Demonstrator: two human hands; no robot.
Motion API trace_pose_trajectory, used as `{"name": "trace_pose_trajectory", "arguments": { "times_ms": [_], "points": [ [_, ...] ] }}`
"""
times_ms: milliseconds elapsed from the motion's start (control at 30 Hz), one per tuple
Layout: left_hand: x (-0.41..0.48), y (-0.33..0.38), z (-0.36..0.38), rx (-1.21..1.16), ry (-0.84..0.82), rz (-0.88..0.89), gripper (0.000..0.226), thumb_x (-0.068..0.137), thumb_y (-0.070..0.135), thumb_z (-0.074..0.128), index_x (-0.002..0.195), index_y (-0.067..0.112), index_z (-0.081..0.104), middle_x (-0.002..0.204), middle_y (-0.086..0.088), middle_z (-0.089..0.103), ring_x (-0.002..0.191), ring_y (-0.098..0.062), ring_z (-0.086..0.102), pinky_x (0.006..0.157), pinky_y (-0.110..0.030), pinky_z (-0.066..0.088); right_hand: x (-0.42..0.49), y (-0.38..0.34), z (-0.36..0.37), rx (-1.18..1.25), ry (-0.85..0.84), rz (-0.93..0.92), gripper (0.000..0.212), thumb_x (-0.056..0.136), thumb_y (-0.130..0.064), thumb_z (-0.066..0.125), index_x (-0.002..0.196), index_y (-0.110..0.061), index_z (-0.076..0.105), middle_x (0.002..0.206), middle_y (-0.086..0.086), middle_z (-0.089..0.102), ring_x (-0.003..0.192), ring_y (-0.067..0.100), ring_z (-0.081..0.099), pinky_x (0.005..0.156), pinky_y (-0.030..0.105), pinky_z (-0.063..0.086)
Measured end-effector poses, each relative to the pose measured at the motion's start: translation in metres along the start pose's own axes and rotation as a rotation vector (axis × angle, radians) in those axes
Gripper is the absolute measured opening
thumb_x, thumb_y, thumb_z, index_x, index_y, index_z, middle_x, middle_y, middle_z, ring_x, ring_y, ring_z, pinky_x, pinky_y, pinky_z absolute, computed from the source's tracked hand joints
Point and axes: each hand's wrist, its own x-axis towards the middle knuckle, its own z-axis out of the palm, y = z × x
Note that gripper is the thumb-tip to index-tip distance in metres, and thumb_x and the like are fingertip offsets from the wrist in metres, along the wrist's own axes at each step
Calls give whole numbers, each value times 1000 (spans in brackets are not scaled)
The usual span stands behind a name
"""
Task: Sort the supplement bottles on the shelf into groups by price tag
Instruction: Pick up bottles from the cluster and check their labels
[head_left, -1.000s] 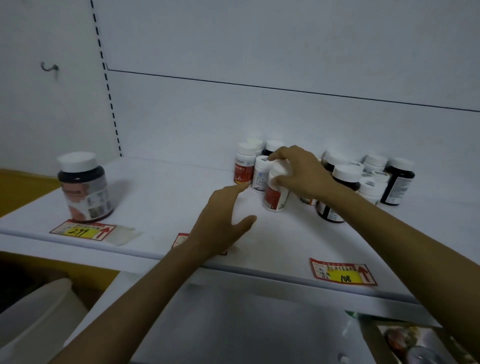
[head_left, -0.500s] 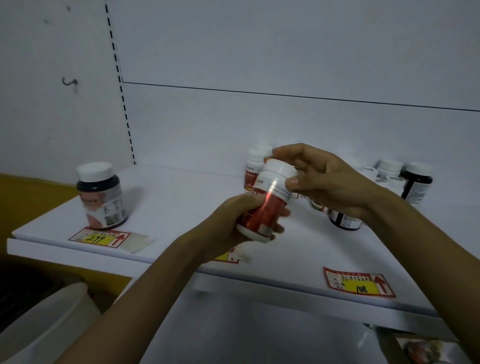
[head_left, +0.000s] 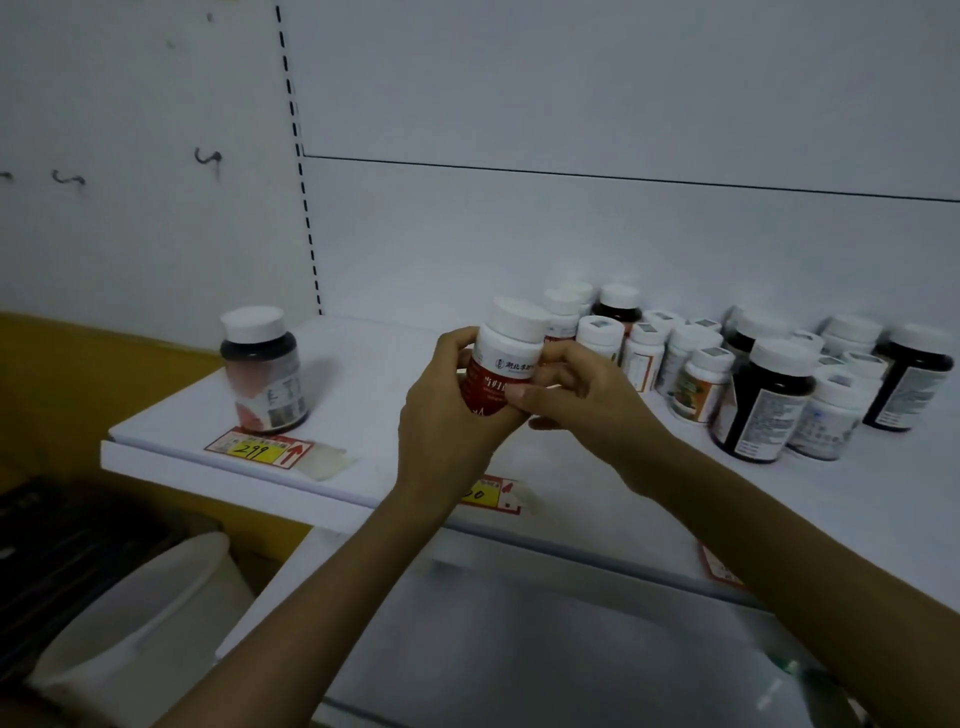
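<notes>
Both hands hold a red-and-white bottle (head_left: 506, 353) with a white cap upright above the white shelf (head_left: 363, 415). My left hand (head_left: 447, 415) wraps its left side and base, while my right hand (head_left: 576, 400) pinches its right side. A big dark bottle (head_left: 262, 371) stands alone at the shelf's left end, behind a red-and-yellow price tag (head_left: 260, 449) reading 299. Several more bottles (head_left: 727, 369) crowd the back right. A second price tag (head_left: 491, 493) lies on the front edge, half hidden by my left wrist.
A third price tag (head_left: 719, 569) peeks out beside my right forearm. A lower white shelf (head_left: 519, 649) runs under the arms. A white bucket (head_left: 140, 639) and dark crate (head_left: 57, 551) sit at the lower left. Hooks (head_left: 208, 156) stick out of the left wall.
My right hand lifted the red-and-white bottle out of the cluster and my left hand joined it. The bottle went from tilted to upright, label towards me. The view shifted left.
</notes>
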Motion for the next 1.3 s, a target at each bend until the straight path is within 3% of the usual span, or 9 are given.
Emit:
{"name": "trace_pose_trajectory", "arguments": {
  "times_ms": [133, 267, 500, 667, 833, 1000, 1133, 1200, 1300],
  "points": [
    [1, -16, -17, 75, -61, -71, 64, 71, 24, 78, 124, 18, 43, 119, 1, 59, 96, -10, 55, 80, -19, 45, 7, 4, 19, -155, 19, -37, 37, 79, -26, 74, 109, -17, 54, 97, -5, 67, 84, 9, 66, 70, 23, 55],
    [-1, -34, -28, 103, -173, -182, 64, 71, 21, 78, 122, 19, 40, 113, 3, 58, 93, -12, 59, 71, -12, 46, 10, 14, 34, -306, 3, -37, 35, 79, -29, 73, 105, -16, 54, 94, -5, 65, 82, 10, 65, 75, 29, 56],
    [-2, -40, -23, 120, -170, -179, 65, 76, 22, 74, 128, 15, 36, 126, -6, 58, 97, -12, 54, 83, -24, 46, 14, 22, 34, -320, -37, -43, 38, 82, -32, 70, 111, -17, 50, 95, -6, 61, 80, 8, 62, 71, 21, 53],
    [-2, -38, -21, 87, -176, -143, 79, 73, 26, 76, 137, 17, 30, 133, -5, 51, 106, -11, 49, 87, -24, 44, 23, 15, 13, -406, -201, 4, 66, 66, -53, 70, 122, -26, 47, 113, -6, 60, 99, 6, 59, 84, 26, 52],
    [-5, -40, -23, 49, -151, -141, 102, 63, 39, 78, 144, 23, 19, 144, -1, 41, 129, -16, 43, 103, -33, 39, 40, 2, -24, -581, -410, 74, 59, 75, -38, 73, 127, -29, 47, 120, -10, 54, 107, 3, 54, 88, 20, 47],
    [-6, -39, -26, 55, -140, -128, 109, 54, 54, 70, 145, 25, 17, 145, 2, 40, 129, -11, 40, 107, -33, 37, 94, -2, -44, -827, -88, -97, 46, 86, -35, 65, 127, -19, 50, 126, 5, 54, 111, 18, 53, 88, 29, 44],
    [-7, -40, -24, 114, -165, -140, 81, 66, 37, 78, 134, 23, 36, 134, 2, 52, 116, -11, 50, 103, -39, 44, 137, 9, -52, -1172, 73, -30, 58, 88, -36, 60, 137, -14, 41, 136, 15, 45, 127, 32, 39, 96, 42, 39],
    [-7, -41, -24, 139, -181, -151, 69, 70, 32, 77, 128, 20, 41, 127, 0, 57, 110, -14, 56, 98, -39, 49, 145, 15, -51, -1255, 107, 2, 56, 88, -37, 58, 136, -13, 43, 132, 15, 50, 126, 33, 38, 96, 43, 38],
    [-6, -42, -23, 144, -176, -156, 68, 71, 32, 77, 128, 21, 42, 124, 0, 58, 106, -15, 57, 95, -36, 50, 148, 23, -44, -1350, 172, -104, 46, 88, -38, 56, 127, -14, 51, 124, 12, 56, 119, 32, 42, 95, 41, 35]
  ]
}}
